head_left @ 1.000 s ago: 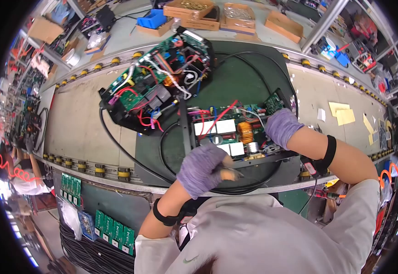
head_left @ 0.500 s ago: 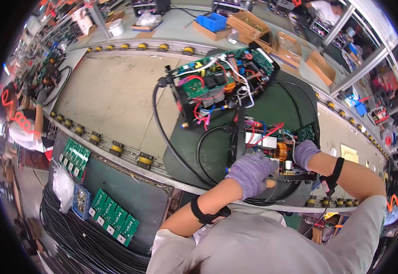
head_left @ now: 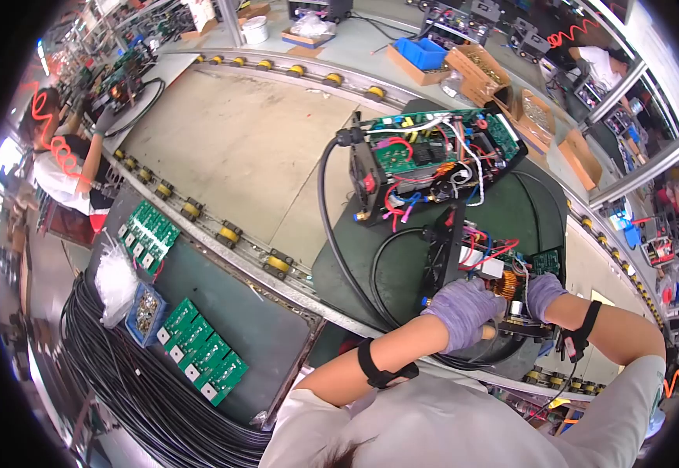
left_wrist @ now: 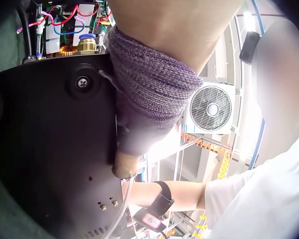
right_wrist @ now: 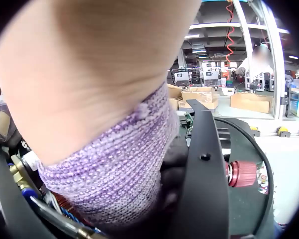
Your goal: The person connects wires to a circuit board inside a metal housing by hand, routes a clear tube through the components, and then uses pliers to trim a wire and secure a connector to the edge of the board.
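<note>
My left hand point(head_left: 464, 312), in a purple knit glove with bare fingertips, is at the near side of an open black electronics chassis point(head_left: 442, 253). Its fingers are curled, and a clear tube point(left_wrist: 120, 211) runs from the fingertips past the black panel point(left_wrist: 50, 139) in the left wrist view. Gloved likewise, my right hand point(head_left: 544, 295) reaches into the chassis's right end, beside a black metal bar point(right_wrist: 202, 174); its fingers are hidden, so I cannot tell what it holds. Between the hands show a copper coil point(head_left: 505, 286) and a white block point(head_left: 489, 267).
A second open unit point(head_left: 433, 156) full of boards and wires stands behind. Black cable point(head_left: 327, 226) loops over the green mat point(head_left: 343, 257). Roller rails point(head_left: 230, 232) line the bench. Green circuit boards point(head_left: 199, 347) and a blue parts bin point(head_left: 146, 316) lie front left.
The head view has swung left, shifting everything rightward in it. My left hand has moved in closer to the chassis's near side and my right hand. The right hand stays at the chassis's right end.
</note>
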A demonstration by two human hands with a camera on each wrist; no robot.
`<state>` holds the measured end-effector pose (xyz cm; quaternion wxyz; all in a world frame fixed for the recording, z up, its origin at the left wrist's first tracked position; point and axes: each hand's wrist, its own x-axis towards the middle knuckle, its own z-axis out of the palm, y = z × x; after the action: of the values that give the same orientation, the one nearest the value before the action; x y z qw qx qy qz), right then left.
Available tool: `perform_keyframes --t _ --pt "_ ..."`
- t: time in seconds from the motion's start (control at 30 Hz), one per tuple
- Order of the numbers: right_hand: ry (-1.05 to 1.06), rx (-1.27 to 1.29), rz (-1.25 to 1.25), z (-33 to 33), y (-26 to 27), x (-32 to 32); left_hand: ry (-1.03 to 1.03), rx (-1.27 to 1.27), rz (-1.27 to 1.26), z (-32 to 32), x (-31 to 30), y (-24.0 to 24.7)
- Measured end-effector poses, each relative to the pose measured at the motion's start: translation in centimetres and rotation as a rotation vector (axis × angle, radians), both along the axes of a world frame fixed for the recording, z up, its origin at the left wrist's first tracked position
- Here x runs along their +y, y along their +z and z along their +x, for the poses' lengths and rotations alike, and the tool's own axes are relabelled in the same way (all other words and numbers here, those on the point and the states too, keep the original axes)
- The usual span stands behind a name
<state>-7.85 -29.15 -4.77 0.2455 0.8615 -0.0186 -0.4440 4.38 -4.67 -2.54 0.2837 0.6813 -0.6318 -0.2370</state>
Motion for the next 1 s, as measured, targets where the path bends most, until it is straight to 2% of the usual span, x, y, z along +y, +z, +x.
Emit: perform_keyframes --t 0.07,0.2,0.23,0.27,0.37,0.4,0.43,0.5,0.57,0.6,0.63,0.7,0.73,0.83,0.87,0.97,1.0 --pt "-0.028 -0.068 0.001 0.1 0.6 0.8 0.005 0.024 0.008 0.0 -0.1 -0.3" --pt "-0.261 -0.262 0.017 -0.1 2.0 1.0 0.013 0.016 -0.069 0.1 0.2 -0.2" --pt "-0.255 -0.254 0.075 0.1 3.2 1.0 0.017 0.013 -0.100 -0.1 0.1 -0.6" --pt "-0.268 -0.359 0.171 -0.2 3.5 0.9 0.023 0.009 -0.114 -0.2 0.1 -0.8" --pt "-0.562 -0.665 0.293 -0.6 4.0 0.6 0.071 -0.016 -0.170 -0.4 0.0 -1.0" --pt "-0.578 -0.794 0.486 -1.2 3.6 -0.7 0.110 -0.012 -0.176 -0.6 -0.1 -1.2" --pt "-0.776 -0.753 0.566 -0.9 3.5 -1.8 0.136 -0.029 -0.182 -0.7 -0.2 -1.4" --pt "-0.856 -0.743 0.723 -1.3 4.6 -2.4 0.139 -0.045 -0.224 -0.6 -0.2 -1.3" --pt "-0.819 -0.618 0.842 -2.0 4.8 -2.7 0.162 0.022 -0.266 -0.6 -0.1 -1.1" --pt "-0.758 -0.585 0.729 -1.4 6.1 -1.5 0.177 0.054 -0.287 -0.7 -0.1 -1.0" --pt "-0.824 -0.564 0.789 -1.6 5.8 -1.4 0.191 0.080 -0.267 -0.7 -0.2 -1.0" --pt "-0.717 -0.500 0.867 -2.2 4.1 -2.7 0.225 0.130 -0.220 -0.9 -0.3 -1.0" --pt "-0.569 -0.608 1.067 -2.5 3.4 -3.1 0.233 0.194 -0.216 -1.0 -0.3 -0.7" --pt "-0.616 -0.574 1.035 -2.6 3.6 -3.7 -0.037 0.133 -0.394 0.2 -0.6 -1.2" --pt "-0.575 -0.589 1.030 -2.6 4.1 -3.7 -0.053 0.228 -0.332 0.3 -0.4 -0.6" --pt "-0.399 -0.669 0.908 -2.8 4.5 -3.6 -0.162 0.296 -0.283 1.2 -0.4 -0.4" --pt "-0.401 -0.613 0.761 -2.4 4.9 -3.2 -0.234 0.396 -0.312 1.6 -0.2 -0.8"
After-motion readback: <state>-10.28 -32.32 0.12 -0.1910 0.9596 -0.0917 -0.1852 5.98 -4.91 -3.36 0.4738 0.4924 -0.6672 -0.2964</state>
